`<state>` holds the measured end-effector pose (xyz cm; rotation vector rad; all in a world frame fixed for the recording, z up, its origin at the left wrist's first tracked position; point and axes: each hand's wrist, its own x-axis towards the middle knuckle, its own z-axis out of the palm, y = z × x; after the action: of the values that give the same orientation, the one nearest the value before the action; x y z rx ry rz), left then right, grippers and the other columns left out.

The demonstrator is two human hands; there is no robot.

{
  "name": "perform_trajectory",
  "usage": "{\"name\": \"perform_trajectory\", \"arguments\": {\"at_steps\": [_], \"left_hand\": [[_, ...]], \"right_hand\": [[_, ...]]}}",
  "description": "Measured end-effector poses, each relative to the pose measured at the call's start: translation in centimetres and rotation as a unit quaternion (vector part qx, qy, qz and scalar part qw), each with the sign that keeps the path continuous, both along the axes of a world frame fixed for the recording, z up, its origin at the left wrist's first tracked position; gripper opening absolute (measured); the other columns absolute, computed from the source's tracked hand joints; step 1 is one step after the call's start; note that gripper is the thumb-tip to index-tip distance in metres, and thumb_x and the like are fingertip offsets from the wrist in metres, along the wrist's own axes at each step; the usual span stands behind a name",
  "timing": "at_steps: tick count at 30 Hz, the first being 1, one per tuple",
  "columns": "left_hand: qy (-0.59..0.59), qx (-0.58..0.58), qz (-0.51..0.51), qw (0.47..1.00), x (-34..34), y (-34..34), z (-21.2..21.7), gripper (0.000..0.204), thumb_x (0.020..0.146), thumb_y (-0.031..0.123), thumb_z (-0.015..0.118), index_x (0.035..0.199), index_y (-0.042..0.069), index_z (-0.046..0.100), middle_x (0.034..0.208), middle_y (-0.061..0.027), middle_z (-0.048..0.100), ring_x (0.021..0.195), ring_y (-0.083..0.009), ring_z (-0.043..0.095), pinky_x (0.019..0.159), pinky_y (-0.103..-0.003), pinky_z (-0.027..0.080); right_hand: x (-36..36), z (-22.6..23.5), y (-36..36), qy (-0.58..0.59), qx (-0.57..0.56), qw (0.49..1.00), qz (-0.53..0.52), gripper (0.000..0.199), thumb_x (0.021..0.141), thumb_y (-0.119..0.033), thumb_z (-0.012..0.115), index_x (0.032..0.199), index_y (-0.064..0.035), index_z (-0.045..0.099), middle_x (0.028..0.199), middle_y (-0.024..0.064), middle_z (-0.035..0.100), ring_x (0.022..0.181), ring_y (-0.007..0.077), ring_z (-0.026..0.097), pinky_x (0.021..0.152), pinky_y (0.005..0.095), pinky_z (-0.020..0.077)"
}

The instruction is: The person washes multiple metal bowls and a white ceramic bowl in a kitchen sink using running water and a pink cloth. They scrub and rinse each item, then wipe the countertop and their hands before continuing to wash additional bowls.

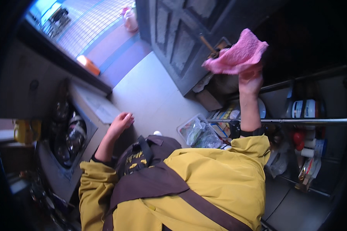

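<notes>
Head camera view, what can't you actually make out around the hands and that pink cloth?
- Right hand: the pink cloth covers the fingers, so the grip is hidden.
- Left hand: whether it touches the grey counter is unclear.
- Sink: its contents are dark and blurred.
- Shelf: items are small and shadowed, partly behind the metal rod.
- Plastic bag: contents unreadable.

A pink cloth (pixel 237 56) is bunched and crumpled, its fuzzy folds drooping to one side. It is raised high, above the metal shelf rail, pinched from beneath.
</notes>
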<state>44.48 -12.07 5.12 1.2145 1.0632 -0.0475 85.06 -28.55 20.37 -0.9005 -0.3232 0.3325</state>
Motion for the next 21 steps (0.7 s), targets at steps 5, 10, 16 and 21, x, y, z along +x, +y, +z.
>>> {"name": "perform_trajectory", "arguments": {"at_steps": [5, 10, 16, 21], "left_hand": [[-0.194, 0.116, 0.012, 0.974, -1.9, 0.1, 3.2, 0.042, 0.09, 0.035, 0.048, 0.117, 0.002, 0.048, 0.111, -0.009, 0.056, 0.101, -0.0161, 0.054, 0.084, -0.03, 0.043], [-0.27, 0.267, 0.023, 0.925, -8.2, 0.5, 4.7, 0.056, 0.085, 0.039, 0.055, 0.125, 0.002, 0.04, 0.118, -0.0156, 0.051, 0.116, -0.023, 0.045, 0.094, -0.034, 0.038], [-0.252, 0.19, 0.264, 0.911, -20.7, 2.1, 1.3, 0.028, 0.087, 0.011, 0.05, 0.113, 0.001, 0.05, 0.102, -0.0072, 0.056, 0.092, -0.0132, 0.053, 0.086, -0.028, 0.041], [-0.326, 0.105, 0.45, 0.825, -30.9, 1.9, -1.4, 0.03, 0.092, 0.011, 0.044, 0.12, 0.0, 0.048, 0.109, -0.0063, 0.056, 0.1, -0.0136, 0.052, 0.09, -0.028, 0.04]], "right_hand": [[-12.5, -4.1, 5.2, 0.081, -0.083, 0.975, 0.191, 0.027, 0.094, -0.022, 0.038, 0.11, -0.0042, 0.052, 0.107, 0.0076, 0.056, 0.1, 0.0176, 0.055, 0.09, 0.0339, 0.0433], [-28.0, -7.7, 12.1, -0.089, -0.22, 0.888, 0.395, 0.014, 0.089, -0.002, 0.041, 0.098, -0.0024, 0.052, 0.085, 0.0014, 0.054, 0.07, 0.0059, 0.051, 0.059, 0.0209, 0.0434], [-42.0, -10.8, 16.9, -0.298, -0.256, 0.757, 0.522, 0.015, 0.088, -0.005, 0.043, 0.099, 0.0014, 0.052, 0.09, 0.004, 0.055, 0.084, 0.0093, 0.053, 0.076, 0.0224, 0.0429], [-49.1, -12.9, 19.8, -0.084, -0.343, 0.743, 0.569, 0.023, 0.092, -0.015, 0.042, 0.108, -0.0003, 0.05, 0.099, 0.0082, 0.055, 0.09, 0.0158, 0.055, 0.08, 0.0293, 0.0463]]}}
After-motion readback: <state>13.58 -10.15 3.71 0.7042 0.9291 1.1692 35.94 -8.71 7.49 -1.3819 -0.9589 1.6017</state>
